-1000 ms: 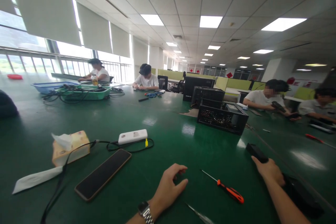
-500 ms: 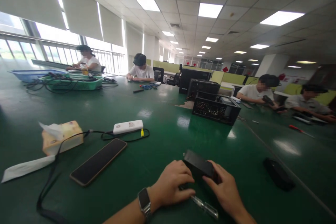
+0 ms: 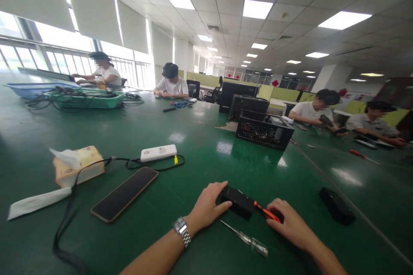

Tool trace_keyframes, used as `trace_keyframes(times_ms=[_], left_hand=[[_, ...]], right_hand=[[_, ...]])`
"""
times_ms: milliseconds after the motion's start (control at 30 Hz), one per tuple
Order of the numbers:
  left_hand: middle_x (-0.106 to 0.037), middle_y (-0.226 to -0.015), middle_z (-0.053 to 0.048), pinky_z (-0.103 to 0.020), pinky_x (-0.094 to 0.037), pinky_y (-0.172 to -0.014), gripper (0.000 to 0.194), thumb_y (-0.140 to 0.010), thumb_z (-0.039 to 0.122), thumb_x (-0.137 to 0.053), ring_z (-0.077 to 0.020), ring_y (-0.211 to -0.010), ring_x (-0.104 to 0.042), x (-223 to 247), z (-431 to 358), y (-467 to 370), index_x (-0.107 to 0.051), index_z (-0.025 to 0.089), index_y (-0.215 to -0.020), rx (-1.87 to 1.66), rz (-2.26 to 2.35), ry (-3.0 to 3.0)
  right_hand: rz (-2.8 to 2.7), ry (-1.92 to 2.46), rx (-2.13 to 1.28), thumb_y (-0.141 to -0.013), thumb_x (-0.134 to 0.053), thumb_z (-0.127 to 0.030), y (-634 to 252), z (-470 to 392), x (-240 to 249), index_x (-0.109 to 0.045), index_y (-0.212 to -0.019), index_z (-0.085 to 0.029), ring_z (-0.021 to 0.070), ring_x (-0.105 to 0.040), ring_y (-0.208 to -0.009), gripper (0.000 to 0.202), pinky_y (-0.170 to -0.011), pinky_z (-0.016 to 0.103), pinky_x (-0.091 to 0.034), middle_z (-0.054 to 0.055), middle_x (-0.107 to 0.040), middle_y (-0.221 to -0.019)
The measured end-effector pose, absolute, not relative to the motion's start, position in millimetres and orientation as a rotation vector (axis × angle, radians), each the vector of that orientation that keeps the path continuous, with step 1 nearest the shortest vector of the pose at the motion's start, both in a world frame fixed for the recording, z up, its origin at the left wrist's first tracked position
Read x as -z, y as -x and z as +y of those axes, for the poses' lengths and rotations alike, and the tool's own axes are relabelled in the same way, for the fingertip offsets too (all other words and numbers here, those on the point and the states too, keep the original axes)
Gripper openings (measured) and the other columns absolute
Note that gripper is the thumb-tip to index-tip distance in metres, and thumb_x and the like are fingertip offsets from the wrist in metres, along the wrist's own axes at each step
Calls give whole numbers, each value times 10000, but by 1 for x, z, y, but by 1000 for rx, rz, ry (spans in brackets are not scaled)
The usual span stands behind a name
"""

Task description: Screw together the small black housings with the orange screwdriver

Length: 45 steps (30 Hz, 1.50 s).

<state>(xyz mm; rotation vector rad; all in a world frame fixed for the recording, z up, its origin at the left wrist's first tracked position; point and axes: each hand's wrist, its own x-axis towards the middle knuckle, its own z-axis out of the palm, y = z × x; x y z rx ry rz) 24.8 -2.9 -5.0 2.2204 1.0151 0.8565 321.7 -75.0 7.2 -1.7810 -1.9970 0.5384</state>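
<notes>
A small black rectangular box (image 3: 239, 202) lies on the green table in front of me. My left hand (image 3: 209, 207) grips its left end, thumb along the near side and fingers over the far edge. From the box's right end comes an orange-and-black cord (image 3: 267, 212). The curled fingers of my right hand (image 3: 285, 222) hold this cord close to the box; their tips are partly hidden. Just below the box lies a screwdriver with a clear handle (image 3: 253, 242), its thin shaft pointing toward my left hand.
Another black box (image 3: 337, 206) lies to the right. At left are a phone (image 3: 125, 193), a tissue pack (image 3: 80, 169), a white power bank (image 3: 158, 153) and a black cable. Computer cases (image 3: 264, 133) stand farther back. Several people sit around the table.
The box has turned and now lies lower on the table. My right hand has moved off the box to the right, onto the orange cord. My left hand has closed on the box.
</notes>
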Motion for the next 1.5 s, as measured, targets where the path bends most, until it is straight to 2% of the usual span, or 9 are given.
trace_keyframes(times_ms=[67, 133, 267, 467, 867, 1100, 1200, 1300, 1500], left_hand=[[-578, -1301, -94, -445, -397, -1012, 585, -828, 337, -666, -284, -1183, -511, 5, -1, -26, -466, 231, -1367, -846, 1003, -2190], [-604, -1248, -87, -431, -416, -992, 529, -820, 324, -677, -275, -1141, -539, 5, -1, -27, -514, 233, -1315, -847, 997, -2161], [-634, -1095, -60, -373, -462, -925, 410, -763, 253, -731, -240, -1018, -585, 0, -1, -27, -592, 216, -1147, -1001, 976, -2113], [-620, -1079, -53, -373, -464, -910, 381, -727, 179, -743, -242, -1016, -572, -4, -1, -23, -595, 213, -1077, -1200, 929, -2119], [-602, -1069, -62, -363, -485, -885, 374, -735, 165, -755, -232, -994, -567, -10, -8, -22, -589, 206, -1067, -1164, 883, -2183], [-608, -1075, -57, -367, -489, -887, 385, -739, 184, -764, -230, -994, -572, -10, -9, -23, -591, 217, -1082, -1163, 888, -2226], [-611, -1075, -56, -360, -494, -884, 385, -743, 187, -764, -227, -992, -578, -9, -8, -23, -593, 215, -1086, -1163, 892, -2235], [-614, -1082, -57, -366, -497, -891, 392, -743, 195, -765, -230, -1000, -580, -9, -8, -23, -593, 221, -1094, -1161, 883, -2254], [-620, -1075, -53, -374, -509, -880, 394, -732, 180, -766, -231, -995, -587, -9, -7, -23, -599, 226, -1085, -1169, 937, -2238]], right_hand=[[-1847, 1784, -590, -803, -568, -412, -335, -75, -6, -677, -951, -213, 216, -584, -809, 271, -773, 330, -451, 44, -655, -882], [-1618, 1734, -623, -835, -533, -459, -342, -74, -5, -651, -1048, -200, 177, -548, -653, 356, -635, 291, -438, 8, -611, -731], [-1307, 1547, -619, -802, -567, -494, -346, -77, -1, -647, -1077, -161, 121, -408, -468, 439, -455, 245, -322, -47, -464, -541], [-1375, 1475, -446, -783, -578, -427, -332, -84, -8, -696, -861, -183, 137, -479, -531, 282, -478, 247, -340, -3, -560, -617], [-1614, 1536, -197, -831, -514, -409, -330, -87, -22, -675, -872, -191, 144, -511, -491, 274, -494, 256, -411, -17, -583, -597], [-1738, 1389, -55, -862, -521, -355, -317, -95, -37, -607, -974, -205, 174, -606, -721, 206, -651, 269, -480, 36, -636, -868], [-1676, 1435, -125, -872, -517, -385, -314, -95, -35, -616, -875, -201, 149, -557, -599, 209, -553, 246, -439, 0, -587, -701], [-1510, 1519, -231, -898, -484, -427, -315, -95, -29, -609, -785, -199, 116, -428, -446, 283, -445, 231, -343, -52, -448, -511], [-1502, 1390, -248, -881, -502, -397, -307, -97, -25, -622, -762, -191, 120, -460, -479, 266, -461, 234, -360, -31, -500, -565]])
